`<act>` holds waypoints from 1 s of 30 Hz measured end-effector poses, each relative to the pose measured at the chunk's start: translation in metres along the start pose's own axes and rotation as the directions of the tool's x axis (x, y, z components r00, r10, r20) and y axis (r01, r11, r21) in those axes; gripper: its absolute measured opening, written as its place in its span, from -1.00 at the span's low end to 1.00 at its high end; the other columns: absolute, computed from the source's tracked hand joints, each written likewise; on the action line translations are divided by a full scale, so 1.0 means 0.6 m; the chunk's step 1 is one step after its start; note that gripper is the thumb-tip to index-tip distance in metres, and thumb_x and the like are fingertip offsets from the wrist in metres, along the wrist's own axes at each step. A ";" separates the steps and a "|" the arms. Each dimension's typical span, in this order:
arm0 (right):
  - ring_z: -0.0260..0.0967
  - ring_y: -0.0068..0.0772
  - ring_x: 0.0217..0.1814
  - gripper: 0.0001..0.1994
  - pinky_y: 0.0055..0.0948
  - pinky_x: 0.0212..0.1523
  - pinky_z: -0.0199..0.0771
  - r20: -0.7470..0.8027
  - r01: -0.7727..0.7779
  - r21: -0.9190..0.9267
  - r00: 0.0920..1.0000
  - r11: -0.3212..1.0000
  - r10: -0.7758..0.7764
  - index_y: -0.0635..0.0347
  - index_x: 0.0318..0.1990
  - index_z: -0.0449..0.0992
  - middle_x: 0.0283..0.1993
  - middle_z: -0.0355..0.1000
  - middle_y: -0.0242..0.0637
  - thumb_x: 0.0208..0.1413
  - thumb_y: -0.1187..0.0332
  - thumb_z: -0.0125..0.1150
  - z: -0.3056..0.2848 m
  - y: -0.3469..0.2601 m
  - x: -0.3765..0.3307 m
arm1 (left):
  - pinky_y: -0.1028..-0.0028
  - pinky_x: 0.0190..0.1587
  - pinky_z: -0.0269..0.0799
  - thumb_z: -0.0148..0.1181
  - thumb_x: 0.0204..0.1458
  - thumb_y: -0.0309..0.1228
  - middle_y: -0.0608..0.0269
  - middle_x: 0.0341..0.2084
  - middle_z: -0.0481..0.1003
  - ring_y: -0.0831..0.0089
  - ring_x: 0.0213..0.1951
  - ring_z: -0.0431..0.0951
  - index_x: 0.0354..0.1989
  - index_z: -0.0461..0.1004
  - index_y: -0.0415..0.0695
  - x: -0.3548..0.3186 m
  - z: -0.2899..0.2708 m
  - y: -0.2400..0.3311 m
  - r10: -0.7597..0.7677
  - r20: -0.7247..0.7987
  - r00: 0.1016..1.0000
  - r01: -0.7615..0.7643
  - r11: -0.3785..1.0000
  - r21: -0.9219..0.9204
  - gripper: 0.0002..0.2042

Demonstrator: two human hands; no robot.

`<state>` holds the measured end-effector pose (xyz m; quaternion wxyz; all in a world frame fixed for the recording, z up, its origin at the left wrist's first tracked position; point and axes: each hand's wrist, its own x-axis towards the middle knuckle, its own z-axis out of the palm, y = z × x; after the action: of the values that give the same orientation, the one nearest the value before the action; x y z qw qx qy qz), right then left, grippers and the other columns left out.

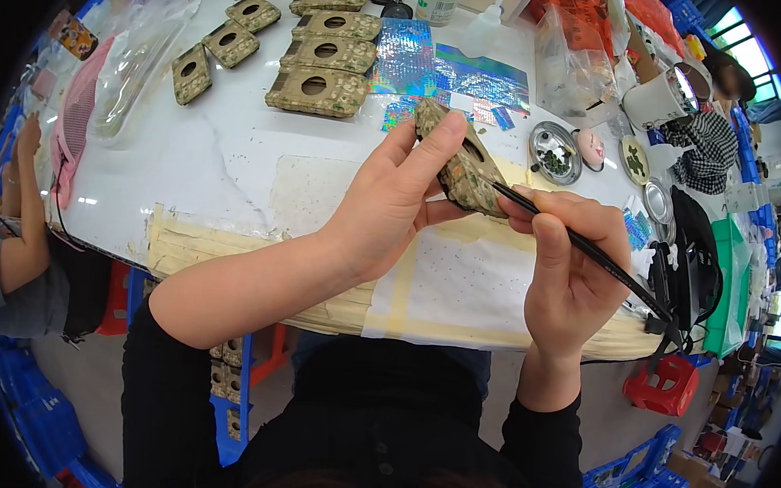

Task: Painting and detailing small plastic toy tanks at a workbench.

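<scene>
My left hand is closed round a camouflage-patterned shell with a round hole, holding it tilted above the table. In my right hand is a slim black pen-like tool, pinched between thumb and fingers. Its narrow tip meets the near right end of the shell. Whether the tool is a brush or tweezers, I cannot tell. Similar camouflage shells lie in a column beyond my left hand, and several more sit further left. Shiny holographic sheets lie just behind the held shell.
Right of my hands stand a round metal dish with small dark green bits and another small dish. A green-lidded jar and a white dropper bottle are at the back. Another person's arm shows at left.
</scene>
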<state>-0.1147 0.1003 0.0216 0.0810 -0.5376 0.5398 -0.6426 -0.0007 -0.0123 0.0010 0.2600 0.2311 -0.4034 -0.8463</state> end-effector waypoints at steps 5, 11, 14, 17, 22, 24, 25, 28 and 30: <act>0.41 -0.46 -0.31 -0.88 -0.57 -0.25 0.39 0.000 -0.005 -0.001 1.000 1.000 0.005 0.40 -0.30 0.49 -0.33 0.47 -0.20 -0.03 0.60 0.24 0.000 -0.001 0.000 | 0.48 -0.06 0.44 -0.17 0.18 0.00 0.32 -0.20 0.44 0.58 -0.14 0.48 -0.04 0.26 -0.06 -0.001 0.001 0.001 -0.005 -0.001 1.000 0.005 1.000 0.007 -0.60; 0.41 -0.46 -0.29 -0.87 -0.57 -0.24 0.39 0.003 -0.018 -0.001 1.000 1.000 0.018 0.40 -0.28 0.48 -0.31 0.45 -0.21 -0.02 0.60 0.23 -0.002 0.000 -0.001 | 0.47 -0.06 0.44 -0.17 0.18 0.01 0.32 -0.20 0.44 0.58 -0.14 0.48 -0.05 0.27 -0.06 0.000 0.001 0.000 -0.005 -0.005 1.000 0.005 1.000 0.010 -0.60; 0.41 -0.45 -0.28 -0.88 -0.57 -0.24 0.38 0.003 -0.034 0.020 0.999 0.999 0.034 0.40 -0.28 0.48 -0.31 0.45 -0.21 -0.01 0.59 0.22 -0.002 -0.003 -0.001 | 0.48 -0.06 0.43 -0.18 0.18 0.01 0.33 -0.20 0.44 0.59 -0.14 0.48 -0.05 0.27 -0.05 0.000 0.000 0.000 -0.008 -0.002 1.000 0.008 1.000 0.010 -0.60; 0.41 -0.45 -0.27 -0.88 -0.57 -0.24 0.38 0.007 -0.034 0.024 0.999 0.999 0.034 0.40 -0.28 0.48 -0.31 0.45 -0.21 0.00 0.59 0.21 -0.002 -0.002 -0.001 | 0.49 -0.07 0.44 -0.18 0.18 0.01 0.34 -0.20 0.44 0.59 -0.15 0.49 -0.05 0.27 -0.05 0.000 -0.001 -0.001 -0.005 0.003 1.000 0.005 1.000 0.011 -0.60; 0.41 -0.45 -0.27 -0.88 -0.57 -0.23 0.37 0.011 -0.027 0.008 1.000 1.000 0.027 0.40 -0.27 0.48 -0.31 0.45 -0.20 0.01 0.58 0.21 -0.003 -0.001 -0.001 | 0.49 -0.08 0.43 -0.17 0.17 0.02 0.34 -0.20 0.45 0.60 -0.15 0.49 -0.05 0.27 -0.04 -0.001 0.000 0.000 -0.008 -0.011 1.000 0.009 1.000 0.015 -0.60; 0.41 -0.45 -0.27 -0.88 -0.57 -0.23 0.38 0.010 -0.027 0.012 1.000 1.000 0.027 0.40 -0.28 0.48 -0.31 0.45 -0.20 0.01 0.58 0.21 -0.002 -0.001 -0.001 | 0.50 -0.08 0.43 -0.17 0.17 0.02 0.34 -0.21 0.45 0.60 -0.15 0.49 -0.05 0.27 -0.04 -0.001 0.000 0.000 -0.012 -0.008 1.000 0.012 1.000 0.014 -0.60; 0.41 -0.45 -0.27 -0.88 -0.57 -0.23 0.38 0.008 -0.028 0.020 1.000 0.999 0.028 0.40 -0.28 0.48 -0.31 0.45 -0.20 0.01 0.58 0.21 -0.002 -0.001 -0.001 | 0.50 -0.08 0.43 -0.17 0.17 0.02 0.34 -0.21 0.45 0.60 -0.15 0.49 -0.05 0.27 -0.04 0.000 0.000 0.000 -0.014 -0.007 1.000 0.014 1.000 0.013 -0.60; 0.41 -0.45 -0.27 -0.88 -0.57 -0.24 0.38 0.006 -0.030 0.030 1.000 0.999 0.029 0.40 -0.28 0.48 -0.31 0.45 -0.20 0.01 0.58 0.21 -0.002 -0.002 -0.001 | 0.49 -0.08 0.43 -0.17 0.17 0.02 0.34 -0.21 0.45 0.59 -0.15 0.49 -0.05 0.28 -0.04 0.000 0.000 0.000 -0.017 -0.011 1.000 0.017 1.000 0.013 -0.60; 0.41 -0.44 -0.27 -0.88 -0.57 -0.24 0.38 0.009 -0.029 0.020 1.000 0.999 0.029 0.40 -0.28 0.48 -0.31 0.45 -0.20 0.00 0.58 0.22 -0.002 -0.001 -0.001 | 0.49 -0.07 0.43 -0.18 0.17 0.02 0.33 -0.21 0.45 0.59 -0.15 0.49 -0.05 0.28 -0.04 0.000 -0.001 -0.001 -0.016 -0.011 1.000 0.017 1.000 0.014 -0.59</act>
<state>-0.1153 0.1018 0.0217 0.0981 -0.5317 0.5406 -0.6445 -0.0007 -0.0126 0.0004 0.2535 0.2406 -0.4060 -0.8444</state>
